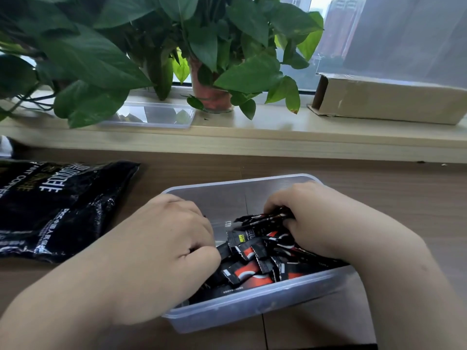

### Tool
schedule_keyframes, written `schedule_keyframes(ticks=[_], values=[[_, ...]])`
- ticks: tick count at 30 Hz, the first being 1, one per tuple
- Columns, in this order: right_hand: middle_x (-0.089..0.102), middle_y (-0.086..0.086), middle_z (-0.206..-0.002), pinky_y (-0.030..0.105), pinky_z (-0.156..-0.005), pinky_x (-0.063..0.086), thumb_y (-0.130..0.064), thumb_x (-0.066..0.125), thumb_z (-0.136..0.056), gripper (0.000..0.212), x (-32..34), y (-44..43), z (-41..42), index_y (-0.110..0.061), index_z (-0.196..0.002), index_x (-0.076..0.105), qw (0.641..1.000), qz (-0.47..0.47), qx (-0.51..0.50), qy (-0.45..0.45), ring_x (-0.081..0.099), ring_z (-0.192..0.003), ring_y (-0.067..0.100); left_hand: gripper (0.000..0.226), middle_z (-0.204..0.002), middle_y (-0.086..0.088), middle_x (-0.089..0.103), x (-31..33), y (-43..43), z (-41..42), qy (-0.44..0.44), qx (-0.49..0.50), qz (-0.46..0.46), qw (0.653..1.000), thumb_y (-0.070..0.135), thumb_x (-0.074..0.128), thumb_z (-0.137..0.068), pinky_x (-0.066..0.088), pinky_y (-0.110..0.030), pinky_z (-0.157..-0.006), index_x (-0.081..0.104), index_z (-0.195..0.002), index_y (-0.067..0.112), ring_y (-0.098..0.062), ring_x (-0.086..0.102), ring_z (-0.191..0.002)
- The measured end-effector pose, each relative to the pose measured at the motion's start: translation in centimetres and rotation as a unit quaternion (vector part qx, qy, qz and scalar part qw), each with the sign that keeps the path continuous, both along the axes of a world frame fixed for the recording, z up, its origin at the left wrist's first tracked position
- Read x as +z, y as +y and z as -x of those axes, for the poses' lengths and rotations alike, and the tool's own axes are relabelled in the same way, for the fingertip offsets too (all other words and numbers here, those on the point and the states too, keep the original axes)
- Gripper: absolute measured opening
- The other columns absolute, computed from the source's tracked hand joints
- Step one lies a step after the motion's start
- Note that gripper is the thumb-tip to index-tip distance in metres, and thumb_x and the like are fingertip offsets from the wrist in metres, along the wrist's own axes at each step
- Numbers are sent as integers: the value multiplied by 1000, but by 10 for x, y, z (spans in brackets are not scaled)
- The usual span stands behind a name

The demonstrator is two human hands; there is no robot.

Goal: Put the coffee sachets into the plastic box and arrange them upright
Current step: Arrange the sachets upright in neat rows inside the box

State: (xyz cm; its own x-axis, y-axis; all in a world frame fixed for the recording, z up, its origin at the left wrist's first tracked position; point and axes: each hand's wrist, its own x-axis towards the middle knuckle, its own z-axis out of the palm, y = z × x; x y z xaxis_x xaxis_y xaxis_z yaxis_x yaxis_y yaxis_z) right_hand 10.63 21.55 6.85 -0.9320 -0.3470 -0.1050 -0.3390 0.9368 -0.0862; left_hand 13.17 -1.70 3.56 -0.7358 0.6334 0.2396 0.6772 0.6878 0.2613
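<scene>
A clear plastic box stands on the wooden desk in front of me. Several black-and-red coffee sachets lie loose in a heap inside it, mostly flat or tilted. Both hands reach into the box. My right hand is closed around a small bundle of sachets at the far right of the box. My left hand is curled at the box's left side with its fingertips down among the sachets; its fingers hide what they hold.
A large black coffee bag lies flat on the desk to the left. On the windowsill behind are the box's clear lid, potted plants with overhanging leaves, and a cardboard box at the right.
</scene>
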Motion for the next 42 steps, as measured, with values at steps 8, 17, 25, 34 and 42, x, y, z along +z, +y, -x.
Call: schedule_keyframes(ticks=[8, 17, 25, 34, 42], values=[[70, -5, -91, 39, -77, 57, -6, 53, -85, 35, -7, 4, 8, -31, -94, 75, 998, 7, 16, 62, 57, -90, 18, 39, -97, 41, 67, -4, 3, -3, -56, 34, -13, 998, 32, 43, -68, 37, -17, -98, 75, -83, 49, 9, 61, -107], [71, -1, -72, 34, -65, 54, -20, 64, -92, 10, 18, 19, -6, -20, -88, 73, 981, 160, 19, 112, 63, -64, 16, 45, -76, 10, 73, 5, 11, -14, -57, 90, -42, 993, 42, 34, -72, 53, -46, -82, 75, -65, 26, -19, 68, -84], [43, 0, -50, 21, -47, 28, -21, 67, -90, 20, 27, 12, -20, -26, -71, 71, 953, 291, -14, 88, 32, -49, 9, 34, -99, 33, 70, 15, 12, -23, -74, 164, -221, 958, 43, 45, -77, 55, -30, -90, 77, -86, 39, 4, 66, -102], [39, -1, -50, 24, -44, 26, -22, 65, -92, 31, 25, -26, -37, -4, -68, 57, 921, 387, -28, -46, 30, -44, 12, 28, -95, 19, 79, 23, 31, -24, -156, 214, -440, 858, 38, 79, -78, 57, -38, -92, 73, -105, 35, -2, 75, -91], [51, -4, -47, 26, -44, 33, -27, 59, -95, 25, 23, -48, -44, -19, -73, 68, 922, 382, 8, -58, 37, -44, 4, 10, -78, 3, 80, 18, 35, -20, -186, 258, -500, 806, 24, 76, -86, 63, -45, -76, 76, -89, 34, -20, 78, -73]])
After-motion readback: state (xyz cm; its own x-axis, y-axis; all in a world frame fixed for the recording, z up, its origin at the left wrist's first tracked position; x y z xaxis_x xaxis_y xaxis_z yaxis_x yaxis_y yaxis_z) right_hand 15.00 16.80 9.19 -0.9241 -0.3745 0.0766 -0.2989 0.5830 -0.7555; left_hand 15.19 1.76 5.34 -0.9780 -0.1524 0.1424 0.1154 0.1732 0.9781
